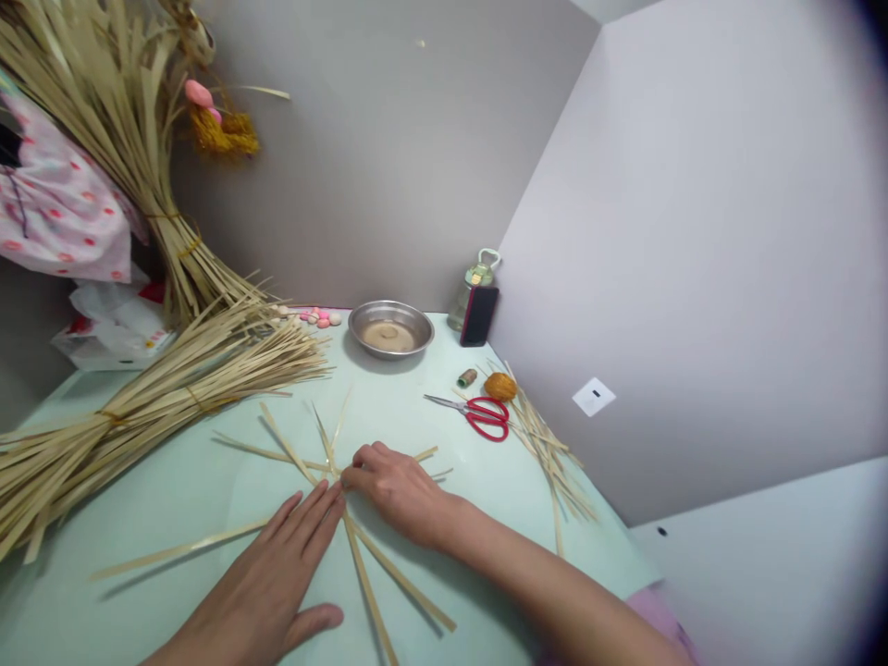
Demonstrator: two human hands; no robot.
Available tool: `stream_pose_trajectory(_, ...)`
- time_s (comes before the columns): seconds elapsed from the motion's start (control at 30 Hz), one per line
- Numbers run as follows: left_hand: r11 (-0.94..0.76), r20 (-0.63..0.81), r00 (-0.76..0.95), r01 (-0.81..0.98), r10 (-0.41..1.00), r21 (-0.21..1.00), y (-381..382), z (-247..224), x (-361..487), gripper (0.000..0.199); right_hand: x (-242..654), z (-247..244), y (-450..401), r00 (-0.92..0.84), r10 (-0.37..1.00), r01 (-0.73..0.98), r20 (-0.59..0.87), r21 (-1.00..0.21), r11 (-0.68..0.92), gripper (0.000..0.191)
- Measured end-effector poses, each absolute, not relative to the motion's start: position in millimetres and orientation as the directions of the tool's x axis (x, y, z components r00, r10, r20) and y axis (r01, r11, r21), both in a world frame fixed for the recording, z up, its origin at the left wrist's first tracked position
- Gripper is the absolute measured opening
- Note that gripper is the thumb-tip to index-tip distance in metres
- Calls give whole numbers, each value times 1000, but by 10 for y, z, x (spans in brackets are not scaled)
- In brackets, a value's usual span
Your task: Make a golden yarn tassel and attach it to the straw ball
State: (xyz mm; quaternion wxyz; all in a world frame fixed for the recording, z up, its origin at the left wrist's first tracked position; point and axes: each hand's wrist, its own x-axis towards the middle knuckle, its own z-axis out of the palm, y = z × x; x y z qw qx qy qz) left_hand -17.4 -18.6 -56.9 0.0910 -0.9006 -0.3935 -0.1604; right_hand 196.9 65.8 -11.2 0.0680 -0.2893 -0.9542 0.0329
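Several flat straw strips (365,585) cross one another on the pale green table, spreading out like spokes. My left hand (274,564) lies flat over the strips, fingers stretched toward the crossing and thumb apart. Beside its fingertips, my right hand (395,490) is closed with bent fingers at the crossing point, pinching the strips there. Both hands cover the middle of the crossing, so how the strips overlap there is hidden. One long strip (187,548) sticks out to the left from under my left hand.
Large straw bundles (159,388) lie at the left. A metal bowl (390,331) of water stands at the back, near a phone (479,316) and a bottle (478,275). Red-handled scissors (487,418), a thread spool (467,377), a brown ball (500,387) and loose strips (555,462) lie right.
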Motion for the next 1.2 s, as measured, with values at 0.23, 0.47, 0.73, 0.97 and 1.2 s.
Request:
stream_pose_trajectory(0.23, -670, 359, 638, 741, 681, -44, -177, -509, -155, 108, 1934, -132, 545, -805, 576, 583, 145, 12, 812, 8)
stream_pose_trajectory(0.47, -667, 347, 635, 744, 690, -35, -180, -534, -176, 110, 1914, -126, 464, -769, 622, 624, 144, -37, 780, 6)
stream_pose_trajectory(0.73, -659, 257, 615, 739, 745, 142, -71, -520, -371, 81, 1878, -78, 471, -752, 643, 639, 147, -78, 765, 19)
stream_pose_trajectory(0.97, -490, 7, 552, 734, 834, 469, 396, 220, -354, 40, 1832, -169, 445, -746, 645, 649, 165, -30, 760, 16)
stream_pose_trajectory(1.2, -295, 120, 282, 739, 952, 606, 1392, 599, -369, 46, 1850, -111, 417, -778, 608, 616, 162, 0, 788, 25)
